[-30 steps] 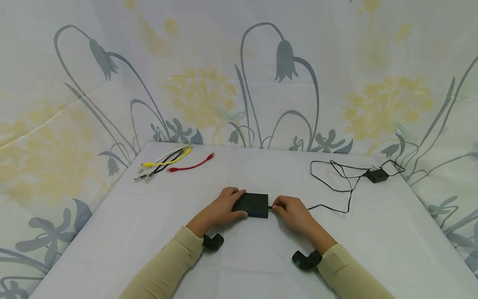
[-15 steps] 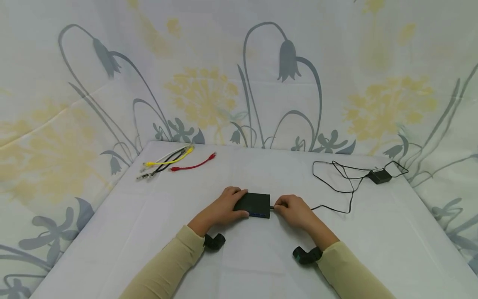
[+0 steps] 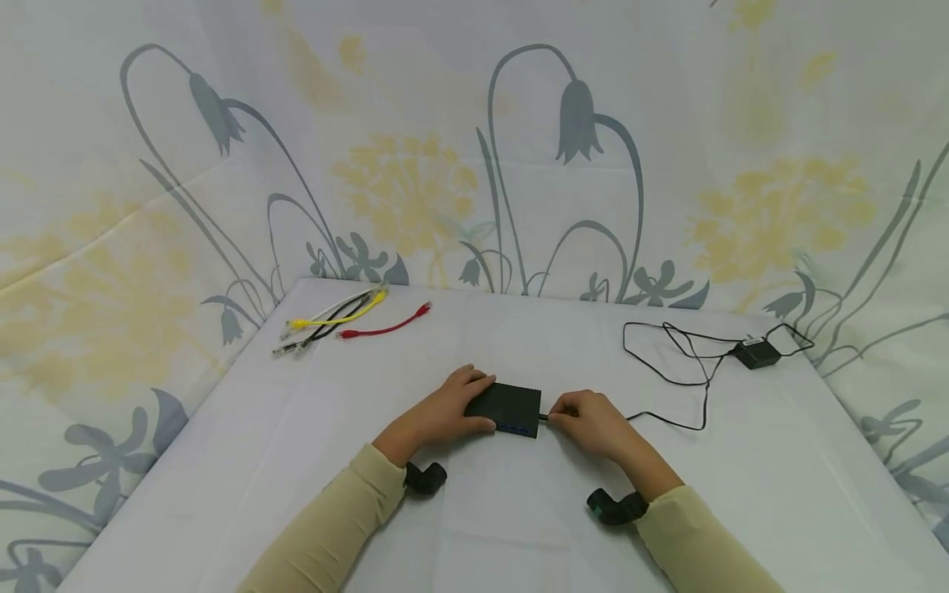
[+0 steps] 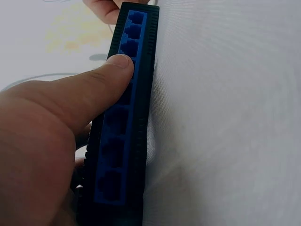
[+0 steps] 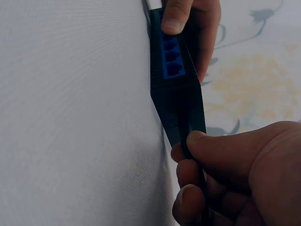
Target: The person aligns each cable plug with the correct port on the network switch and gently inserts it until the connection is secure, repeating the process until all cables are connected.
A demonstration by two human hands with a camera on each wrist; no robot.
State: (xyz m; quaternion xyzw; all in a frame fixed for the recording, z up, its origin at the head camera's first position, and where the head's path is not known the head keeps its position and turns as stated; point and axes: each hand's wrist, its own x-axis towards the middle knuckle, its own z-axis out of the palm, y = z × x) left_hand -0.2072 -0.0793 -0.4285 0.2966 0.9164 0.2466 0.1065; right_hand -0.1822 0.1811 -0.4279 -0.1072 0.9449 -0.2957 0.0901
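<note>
A black network switch [image 3: 507, 408] lies in the middle of the table, its row of blue ports [image 4: 113, 136] facing the person. My left hand [image 3: 442, 410] grips its left end, with the thumb laid across the port side in the left wrist view and other fingers partly hidden behind. At the switch's right end my right hand [image 3: 593, 422] pinches a black power plug [image 3: 544, 417] between thumb and fingers. In the right wrist view the plug meets the switch's end face; how deep it sits is too dark to tell. Its thin black cord [image 3: 667, 422] trails off rightward.
A black power adapter [image 3: 756, 354] with looped cord lies at the back right. Back left are several short network cables: a yellow one [image 3: 334, 320] among black and white ones, and a red one [image 3: 385, 330] apart. A patterned curtain [image 3: 415, 165] hangs behind the table.
The switch's right end has turned slightly toward the person, and the right hand has shifted with it. Both hands keep their holds. The head view has drifted a little.
</note>
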